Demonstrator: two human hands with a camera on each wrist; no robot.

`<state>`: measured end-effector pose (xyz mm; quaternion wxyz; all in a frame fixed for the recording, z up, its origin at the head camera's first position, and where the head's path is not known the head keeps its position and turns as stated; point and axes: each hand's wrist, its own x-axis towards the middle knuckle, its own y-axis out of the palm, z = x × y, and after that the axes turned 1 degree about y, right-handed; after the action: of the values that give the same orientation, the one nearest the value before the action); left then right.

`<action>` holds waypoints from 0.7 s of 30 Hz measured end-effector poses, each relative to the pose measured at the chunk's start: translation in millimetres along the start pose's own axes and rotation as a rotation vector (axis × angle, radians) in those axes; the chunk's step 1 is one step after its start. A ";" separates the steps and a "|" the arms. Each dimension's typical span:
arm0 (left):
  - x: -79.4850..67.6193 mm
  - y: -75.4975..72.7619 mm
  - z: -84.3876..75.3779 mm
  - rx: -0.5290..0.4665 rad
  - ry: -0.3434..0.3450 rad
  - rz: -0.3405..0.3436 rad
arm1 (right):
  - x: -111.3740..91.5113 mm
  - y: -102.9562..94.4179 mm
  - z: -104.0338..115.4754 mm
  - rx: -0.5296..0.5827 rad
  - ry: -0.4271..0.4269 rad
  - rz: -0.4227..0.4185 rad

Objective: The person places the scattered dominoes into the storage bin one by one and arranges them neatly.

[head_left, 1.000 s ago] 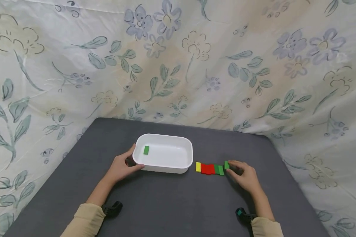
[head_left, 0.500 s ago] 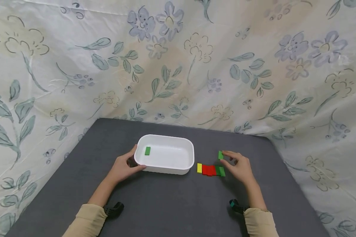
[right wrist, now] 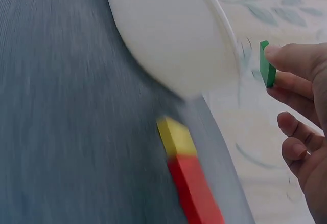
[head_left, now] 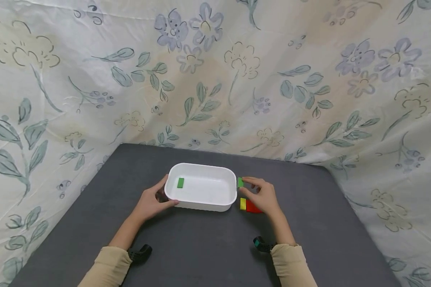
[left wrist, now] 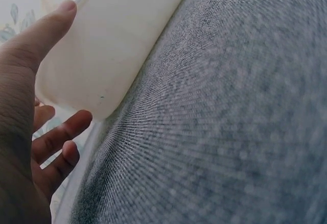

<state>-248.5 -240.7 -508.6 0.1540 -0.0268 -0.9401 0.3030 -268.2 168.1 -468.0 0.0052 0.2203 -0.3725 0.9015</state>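
Note:
A white plastic tray [head_left: 201, 206] stands on the table, with one green block [head_left: 180, 183] lying inside near its left end. My left hand [head_left: 151, 202] holds that end, thumb on the front side and fingers around the far corner. Between thumb and fingertips, my right hand [head_left: 262, 195] pinches another green block [right wrist: 266, 65], raised just beside the tray's right rim. Below this hand lies a row with a yellow block [head_left: 243, 204] at its left end and red blocks [head_left: 253, 207] touching it. The right hand hides the rest of the row in the head view.
Dark grey cloth covers the table [head_left: 201, 251]. A floral curtain [head_left: 215, 79] hangs behind its far edge. Each wrist wears a black band with a device, the right one [head_left: 262, 244] hanging over the table.
My right hand has lifted the green block from the row's right end and carried it left to the tray's right rim. The left hand stays on the tray.

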 end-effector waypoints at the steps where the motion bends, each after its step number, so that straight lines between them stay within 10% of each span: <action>1: 0.1 0.3 0.1 -0.001 -0.001 0.000 | 2.9 3.7 3.7 0.007 -0.003 0.008; 21: 0.7 2.3 -0.9 0.000 0.017 0.000 | 41.6 72.4 62.3 0.011 -0.075 0.124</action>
<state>-248.9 -238.2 -509.0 0.1620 -0.0296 -0.9387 0.3027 -293.8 67.4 -460.8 -0.0657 0.2303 -0.3805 0.8932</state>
